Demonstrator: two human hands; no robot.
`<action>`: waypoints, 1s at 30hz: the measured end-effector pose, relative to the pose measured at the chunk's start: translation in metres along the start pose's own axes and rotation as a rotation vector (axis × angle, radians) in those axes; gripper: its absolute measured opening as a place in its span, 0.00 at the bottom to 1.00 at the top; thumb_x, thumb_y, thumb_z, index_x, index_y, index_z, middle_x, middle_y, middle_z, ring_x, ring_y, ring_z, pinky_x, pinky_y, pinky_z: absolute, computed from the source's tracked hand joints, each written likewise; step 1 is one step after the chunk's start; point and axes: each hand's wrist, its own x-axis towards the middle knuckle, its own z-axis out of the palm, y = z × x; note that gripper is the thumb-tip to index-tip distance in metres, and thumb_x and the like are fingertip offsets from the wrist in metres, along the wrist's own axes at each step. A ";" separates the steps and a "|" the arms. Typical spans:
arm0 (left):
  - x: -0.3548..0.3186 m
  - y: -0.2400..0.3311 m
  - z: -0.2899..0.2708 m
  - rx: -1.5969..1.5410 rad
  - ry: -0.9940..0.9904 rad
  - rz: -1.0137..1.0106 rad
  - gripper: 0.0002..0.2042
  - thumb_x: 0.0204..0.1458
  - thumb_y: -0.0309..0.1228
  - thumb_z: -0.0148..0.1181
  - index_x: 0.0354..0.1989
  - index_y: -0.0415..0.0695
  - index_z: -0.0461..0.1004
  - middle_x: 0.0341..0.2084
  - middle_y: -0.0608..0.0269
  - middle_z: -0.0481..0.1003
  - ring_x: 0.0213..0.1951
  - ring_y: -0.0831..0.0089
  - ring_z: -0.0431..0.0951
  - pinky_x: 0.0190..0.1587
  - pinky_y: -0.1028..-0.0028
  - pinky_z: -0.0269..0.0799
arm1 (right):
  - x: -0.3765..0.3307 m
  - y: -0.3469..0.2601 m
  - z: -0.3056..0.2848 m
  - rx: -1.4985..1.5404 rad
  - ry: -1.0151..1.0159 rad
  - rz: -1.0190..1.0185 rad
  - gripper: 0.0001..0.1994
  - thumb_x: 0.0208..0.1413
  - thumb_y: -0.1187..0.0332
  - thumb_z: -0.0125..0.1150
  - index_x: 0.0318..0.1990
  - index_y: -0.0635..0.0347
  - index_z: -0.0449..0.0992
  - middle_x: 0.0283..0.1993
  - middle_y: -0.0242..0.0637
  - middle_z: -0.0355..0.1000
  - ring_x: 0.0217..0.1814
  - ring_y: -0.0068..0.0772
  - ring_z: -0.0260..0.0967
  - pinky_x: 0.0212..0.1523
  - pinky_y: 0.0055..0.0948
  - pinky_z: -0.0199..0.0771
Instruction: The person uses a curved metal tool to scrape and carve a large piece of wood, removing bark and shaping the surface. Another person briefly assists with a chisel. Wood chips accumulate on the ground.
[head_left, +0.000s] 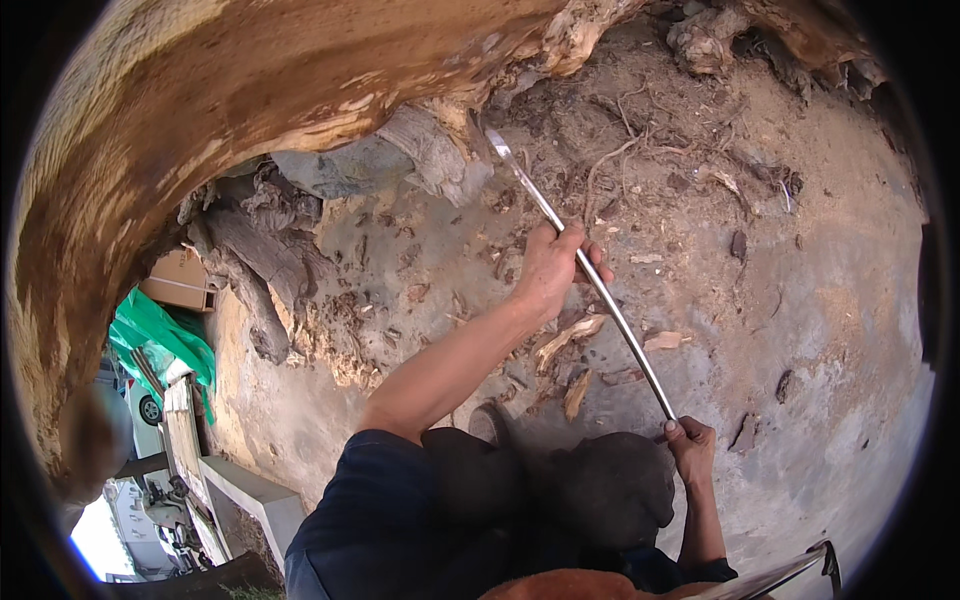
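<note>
A long, shiny metal pry bar (630,328) slants across the view, its flattened tip at the upper left and its other end near my body. My left hand (553,268) is closed around the middle of the bar. Gripping its near end is my right hand (691,448), thumb lying along the metal. The flat tip is close to the gnarled underside of a large tan piece of wood (290,75) that arches over the top and left. Whether the tip touches the wood I cannot tell.
Wood chips (572,340), bark bits and thin roots (610,155) litter the dusty concrete floor. Stubby grey root ends (262,250) and a grey stone (345,168) sit under the wood. To the left are a cardboard box (180,280), green sheeting (165,335) and a concrete ledge (255,490).
</note>
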 end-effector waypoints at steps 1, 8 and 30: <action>-0.006 -0.012 -0.009 -0.037 -0.014 -0.048 0.11 0.69 0.34 0.42 0.39 0.38 0.63 0.24 0.56 0.73 0.25 0.59 0.81 0.32 0.61 0.82 | -0.003 0.008 -0.007 -0.103 0.049 -0.043 0.20 0.57 0.56 0.69 0.25 0.68 0.76 0.17 0.28 0.65 0.23 0.17 0.59 0.24 0.27 0.60; -0.031 -0.041 -0.031 -0.232 -0.047 -0.077 0.20 0.69 0.49 0.40 0.39 0.42 0.63 0.26 0.55 0.74 0.30 0.53 0.82 0.36 0.54 0.81 | -0.012 0.027 -0.007 -0.124 0.039 -0.018 0.13 0.54 0.64 0.71 0.29 0.68 0.79 0.18 0.26 0.64 0.25 0.16 0.57 0.25 0.26 0.60; -0.021 -0.034 -0.038 -0.280 0.252 -0.098 0.20 0.68 0.48 0.46 0.31 0.42 0.63 0.14 0.68 0.57 0.14 0.71 0.60 0.20 0.60 0.66 | -0.010 0.029 0.067 0.177 -0.183 0.128 0.24 0.62 0.50 0.63 0.24 0.64 0.74 0.19 0.23 0.64 0.24 0.14 0.57 0.23 0.25 0.57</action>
